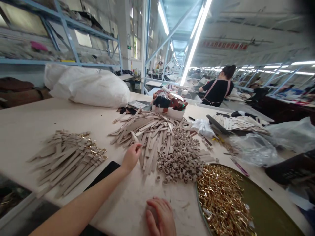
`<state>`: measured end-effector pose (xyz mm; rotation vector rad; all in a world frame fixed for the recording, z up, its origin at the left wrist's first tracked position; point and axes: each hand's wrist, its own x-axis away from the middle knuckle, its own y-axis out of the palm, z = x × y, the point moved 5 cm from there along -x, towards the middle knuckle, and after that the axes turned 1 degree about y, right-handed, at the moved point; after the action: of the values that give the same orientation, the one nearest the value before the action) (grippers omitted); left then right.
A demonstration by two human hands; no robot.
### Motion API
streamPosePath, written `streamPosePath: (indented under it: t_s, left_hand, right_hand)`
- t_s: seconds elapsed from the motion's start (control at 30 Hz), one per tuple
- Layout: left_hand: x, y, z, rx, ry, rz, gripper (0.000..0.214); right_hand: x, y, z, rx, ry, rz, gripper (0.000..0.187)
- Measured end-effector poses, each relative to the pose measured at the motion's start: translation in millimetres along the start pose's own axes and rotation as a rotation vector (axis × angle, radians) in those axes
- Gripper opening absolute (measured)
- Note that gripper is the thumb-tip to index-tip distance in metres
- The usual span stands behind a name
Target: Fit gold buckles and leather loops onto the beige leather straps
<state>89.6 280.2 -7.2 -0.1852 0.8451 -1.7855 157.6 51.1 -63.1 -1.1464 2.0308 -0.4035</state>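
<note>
My left hand (pixel 131 155) reaches out over the table and pinches the end of a beige strap (pixel 135 138) at the near edge of a loose pile of straps (pixel 150 131). My right hand (pixel 159 218) rests on the table near its front edge, fingers curled under; whether it holds anything is hidden. A heap of small beige loops (pixel 180 154) lies just right of the straps. Gold metal buckles (pixel 216 193) fill a round olive tray (pixel 268 209) at the lower right. At the left lies a pile of straps with gold buckles fitted (pixel 71 157).
A big white sack (pixel 86 85) lies at the back left under blue shelving. A box of dark pieces (pixel 169 105), plastic bags (pixel 253 149) and more straps (pixel 236 123) lie behind. A dark flat object (pixel 105 170) lies under my left forearm. Another person in black (pixel 218 90) works farther back.
</note>
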Motion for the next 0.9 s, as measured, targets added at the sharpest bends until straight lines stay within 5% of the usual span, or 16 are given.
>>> streamPosePath:
  t_s: [0.17, 0.23, 0.37, 0.6, 0.9]
  left_hand:
    - [57, -28.2, 57, 0.534, -0.053, -0.001, 0.063]
    - [86, -27.0, 74, 0.697, -0.206, -0.101, 0.076]
    - [145, -12.5, 92, 0.832, -0.456, -0.376, 0.069]
    - [192, -3.4, 90, 0.949, -0.555, -0.455, 0.065]
    - [200, -6.8, 68, 1.033, -0.699, -0.417, 0.058]
  right_hand:
    - [-1, -12, -6, -0.081, 0.144, -0.093, 0.020]
    - [0, -17, -2, -0.148, 0.213, -0.040, 0.023]
    - [-14, -27, 12, -0.239, 0.270, 0.026, 0.027]
    - [-69, -10, 18, 0.376, 0.023, -0.286, 0.023]
    - [-44, -19, 16, 0.437, 0.008, -0.407, 0.017]
